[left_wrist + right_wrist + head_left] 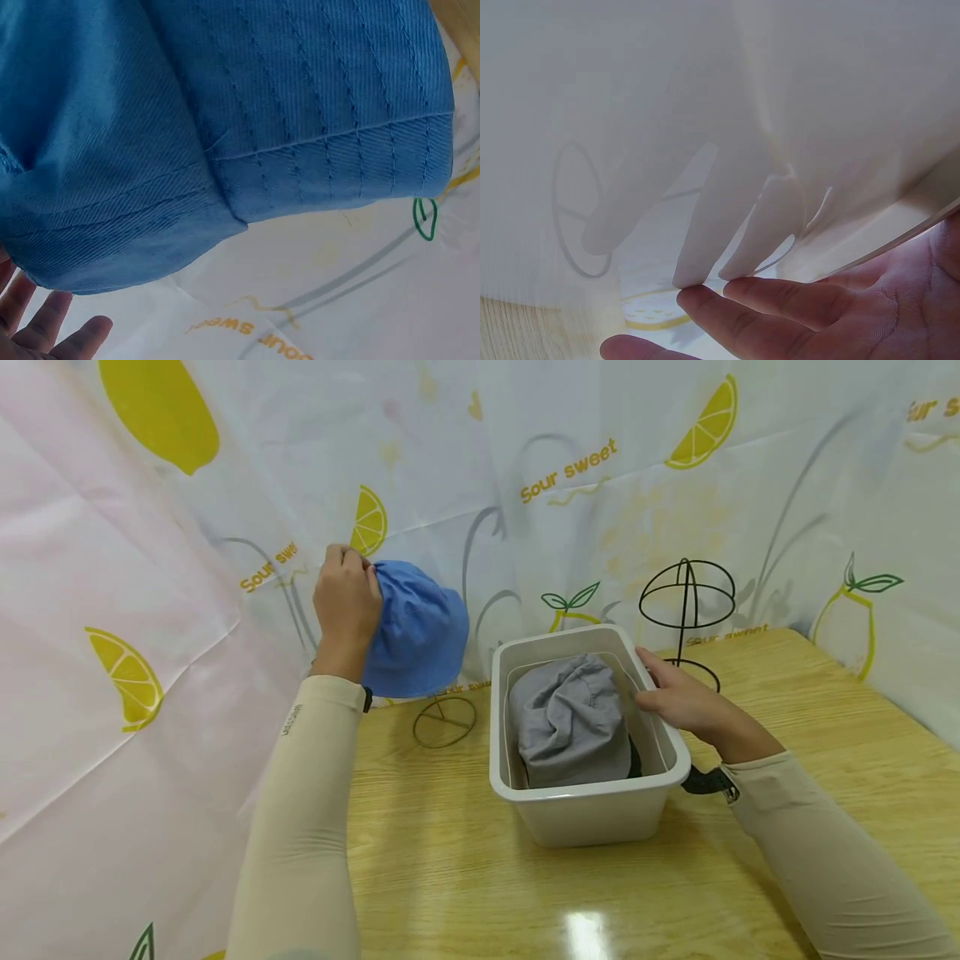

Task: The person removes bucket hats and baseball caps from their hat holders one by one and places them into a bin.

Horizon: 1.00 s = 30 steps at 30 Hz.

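A blue bucket hat (417,631) sits on a black wire stand whose ring base (444,722) rests on the table. My left hand (347,597) lies against the hat's left side and crown. In the left wrist view the hat's stitched brim (300,112) fills the frame, and the fingertips (52,330) show straight below it, holding no fabric. A grey hat (570,722) lies crumpled inside a white plastic bin (592,789). My right hand (675,697) rests on the bin's right rim. Its straight fingers (780,300) press against the translucent bin wall (705,112).
An empty black wire hat stand (686,602) is behind the bin at the right. The wooden table (465,868) runs to the front and right. A lemon-print curtain (570,468) closes off the back and left side.
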{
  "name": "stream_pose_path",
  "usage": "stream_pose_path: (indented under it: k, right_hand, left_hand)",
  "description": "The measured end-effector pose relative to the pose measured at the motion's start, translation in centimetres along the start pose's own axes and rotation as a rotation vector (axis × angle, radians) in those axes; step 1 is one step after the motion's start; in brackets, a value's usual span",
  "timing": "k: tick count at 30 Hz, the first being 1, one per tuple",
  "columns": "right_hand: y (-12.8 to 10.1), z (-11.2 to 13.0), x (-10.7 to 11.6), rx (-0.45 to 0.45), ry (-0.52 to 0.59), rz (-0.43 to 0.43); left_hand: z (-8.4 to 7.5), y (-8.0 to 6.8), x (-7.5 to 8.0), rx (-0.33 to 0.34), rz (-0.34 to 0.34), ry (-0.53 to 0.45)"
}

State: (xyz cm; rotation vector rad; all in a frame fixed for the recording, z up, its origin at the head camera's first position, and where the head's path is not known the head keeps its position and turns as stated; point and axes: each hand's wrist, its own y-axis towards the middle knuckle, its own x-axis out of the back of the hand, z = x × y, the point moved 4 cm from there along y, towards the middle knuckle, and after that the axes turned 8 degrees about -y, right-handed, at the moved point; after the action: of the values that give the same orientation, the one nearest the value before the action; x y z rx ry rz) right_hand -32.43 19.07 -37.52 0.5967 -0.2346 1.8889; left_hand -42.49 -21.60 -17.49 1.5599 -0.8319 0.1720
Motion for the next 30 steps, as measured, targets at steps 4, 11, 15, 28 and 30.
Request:
stream_pose_path:
  k: [4,11,15,28,30]
  right_hand:
    - [0.0,-0.1,0.0,-0.007,-0.003,0.002]
    - [0.0,-0.2,0.0,-0.022,-0.003,0.005]
    - [0.0,-0.2,0.0,-0.028,-0.001,0.008]
    - [-0.1,-0.1,0.0,-0.024,-0.015,0.001]
    - [-0.1,0.0,0.0,-0.021,-0.017,0.002]
  left_hand:
    - [-0.3,0.3,0.4,0.007,-0.014,-0.029]
    - [-1.2,0.8,0.9,0.006,0.000,-0.073]
    - [-1.5,1.0,1.0,0.038,0.011,-0.107]
    - [-3.6,1.1,1.4,0.156,0.101,-0.201]
    - [-4.0,1.1,1.4,0.163,0.111,-0.225]
